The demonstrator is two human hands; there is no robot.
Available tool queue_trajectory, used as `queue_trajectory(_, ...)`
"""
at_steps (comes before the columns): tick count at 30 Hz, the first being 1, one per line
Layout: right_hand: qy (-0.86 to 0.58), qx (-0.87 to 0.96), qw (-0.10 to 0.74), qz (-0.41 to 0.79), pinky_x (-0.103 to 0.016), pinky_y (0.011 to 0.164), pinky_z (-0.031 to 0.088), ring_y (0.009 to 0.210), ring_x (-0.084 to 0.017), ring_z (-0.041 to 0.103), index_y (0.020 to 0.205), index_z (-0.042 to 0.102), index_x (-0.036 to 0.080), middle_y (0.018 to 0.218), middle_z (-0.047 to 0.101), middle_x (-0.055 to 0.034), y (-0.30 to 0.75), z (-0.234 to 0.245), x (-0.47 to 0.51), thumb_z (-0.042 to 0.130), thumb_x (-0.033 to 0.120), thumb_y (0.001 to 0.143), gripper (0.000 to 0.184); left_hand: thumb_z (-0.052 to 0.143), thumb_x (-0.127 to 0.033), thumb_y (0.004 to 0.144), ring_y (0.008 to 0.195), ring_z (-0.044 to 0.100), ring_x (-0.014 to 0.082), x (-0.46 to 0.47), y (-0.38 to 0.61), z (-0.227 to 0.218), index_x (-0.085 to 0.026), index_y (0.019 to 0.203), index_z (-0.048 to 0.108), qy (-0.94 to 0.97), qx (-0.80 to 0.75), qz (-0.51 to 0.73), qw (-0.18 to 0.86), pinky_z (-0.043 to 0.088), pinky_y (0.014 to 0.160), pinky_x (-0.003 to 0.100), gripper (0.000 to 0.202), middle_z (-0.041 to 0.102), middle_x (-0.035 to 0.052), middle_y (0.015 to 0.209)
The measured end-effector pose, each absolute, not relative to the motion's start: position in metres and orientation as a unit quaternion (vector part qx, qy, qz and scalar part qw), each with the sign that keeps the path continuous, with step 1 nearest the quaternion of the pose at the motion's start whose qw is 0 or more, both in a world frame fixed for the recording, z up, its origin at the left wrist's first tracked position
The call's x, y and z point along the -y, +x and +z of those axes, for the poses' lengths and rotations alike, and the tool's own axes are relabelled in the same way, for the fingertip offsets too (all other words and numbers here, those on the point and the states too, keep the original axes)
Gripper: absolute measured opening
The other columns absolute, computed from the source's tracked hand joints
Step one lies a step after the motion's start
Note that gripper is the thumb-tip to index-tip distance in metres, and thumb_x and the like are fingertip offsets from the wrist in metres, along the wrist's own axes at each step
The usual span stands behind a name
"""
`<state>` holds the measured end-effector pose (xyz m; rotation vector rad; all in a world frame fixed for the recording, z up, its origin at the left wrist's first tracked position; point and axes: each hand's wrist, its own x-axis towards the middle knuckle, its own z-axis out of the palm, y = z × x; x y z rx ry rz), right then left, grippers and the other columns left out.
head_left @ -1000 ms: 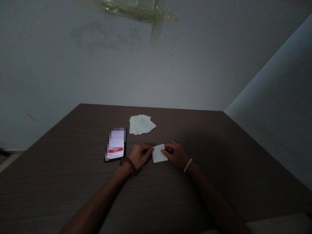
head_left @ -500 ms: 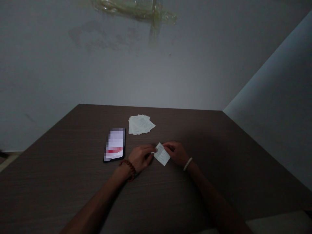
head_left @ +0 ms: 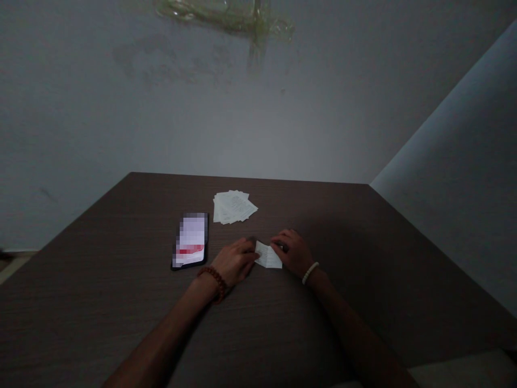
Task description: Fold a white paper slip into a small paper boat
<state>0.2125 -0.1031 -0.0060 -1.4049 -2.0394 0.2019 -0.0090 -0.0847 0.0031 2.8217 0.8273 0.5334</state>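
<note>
Between my two hands is a small white sheet of paper point(head_left: 268, 257) with lines of print and a crease down its middle. The fingers of my left hand point(head_left: 235, 261) pinch its left edge; a brown bead bracelet circles that wrist. My right hand point(head_left: 294, 252) grips the sheet's upper right edge with thumb and fingers, and wears a pale bead bracelet. Both hands rest low over the brown table point(head_left: 250, 334). Parts of the paper's edges are hidden under my fingertips.
A loose stack of printed white papers point(head_left: 233, 207) lies beyond my hands. To the left is a phone point(head_left: 191, 240) with a lit, blurred screen. The grey wall point(head_left: 258, 129) stands behind the table's far edge, and another wall point(head_left: 464, 178) rises on the right.
The sheet has turned from a flat diamond pose to a more level one and now shows a fold down its middle. My hands have shifted only slightly.
</note>
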Motion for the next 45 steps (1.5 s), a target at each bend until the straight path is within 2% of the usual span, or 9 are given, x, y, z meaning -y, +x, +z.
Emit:
queue_trajectory(3,-0.52,0.789,0.318,0.072,-0.031,0.078,0.043,0.084,-0.018,0.055,0.088,0.066,0.018,0.087,0.063,-0.0055,0.214,-0.003,0.105,0.058,0.024,0.086,0.01,0.047,-0.017,0.086,0.085,0.053,0.0213,0.086,-0.009,0.008,-0.018,0.087,0.069,0.946,-0.273,0.164,0.057,0.047,0.065,0.03,0.021,0.059,0.0081,0.089)
queue_trajectory(5,-0.512,0.796,0.314,0.07,-0.032,0.079,0.043,0.083,-0.018,0.054,0.087,0.066,0.019,0.086,0.063,-0.0052,0.214,-0.001,0.107,0.058,0.023,0.085,0.009,0.048,-0.017,0.086,0.087,0.053,0.0217,0.088,-0.009,0.009,-0.018,0.084,0.068,0.947,-0.272,0.159,0.056,0.047,0.065,0.031,0.02,0.059,0.0083,0.093)
queue_trajectory(9,-0.508,0.804,0.3,0.065,-0.033,0.081,0.043,0.087,-0.019,0.053,0.09,0.066,0.019,0.089,0.063,-0.0054,0.212,0.001,0.111,0.061,0.022,0.083,0.009,0.05,-0.018,0.085,0.095,0.055,0.0224,0.089,-0.007,0.01,-0.017,0.08,0.065,0.947,-0.263,0.165,0.081,0.048,0.079,0.035,0.015,0.061,0.0079,0.107)
queue_trajectory(13,-0.508,0.81,0.284,0.068,-0.033,0.081,0.043,0.09,-0.02,0.052,0.091,0.066,0.019,0.093,0.062,-0.0057,0.212,0.002,0.112,0.064,0.022,0.08,0.011,0.053,-0.019,0.084,0.098,0.056,0.0229,0.089,-0.005,0.009,-0.016,0.082,0.064,0.946,-0.25,0.174,0.114,0.046,0.087,0.037,0.012,0.064,0.0073,0.101)
queue_trajectory(27,-0.516,0.816,0.246,0.089,-0.039,0.088,0.039,0.1,-0.023,0.048,0.104,0.063,0.021,0.108,0.055,-0.0068,0.21,0.007,0.118,0.068,0.025,0.071,0.033,0.056,-0.023,0.084,0.1,0.057,0.0236,0.088,-0.007,0.012,-0.018,0.088,0.067,0.946,-0.251,0.165,0.123,0.046,0.089,0.038,0.013,0.065,0.0066,0.104)
queue_trajectory(39,-0.535,0.808,0.226,0.099,-0.04,0.089,0.036,0.103,-0.024,0.046,0.106,0.062,0.022,0.113,0.054,-0.0069,0.211,0.007,0.118,0.068,0.027,0.07,0.037,0.059,-0.023,0.081,0.101,0.056,0.0251,0.087,-0.007,0.009,-0.018,0.088,0.067,0.943,-0.256,0.173,0.125,0.046,0.087,0.04,0.012,0.065,0.0059,0.106)
queue_trajectory(45,-0.547,0.802,0.224,0.092,-0.04,0.091,0.035,0.109,-0.025,0.044,0.108,0.061,0.022,0.119,0.053,-0.0069,0.208,0.007,0.119,0.068,0.029,0.069,0.041,0.057,-0.017,0.078,0.1,0.058,0.0243,0.087,-0.008,0.012,-0.019,0.082,0.067,0.939,-0.25,0.191,0.135,0.046,0.087,0.039,0.01,0.067,0.0051,0.103)
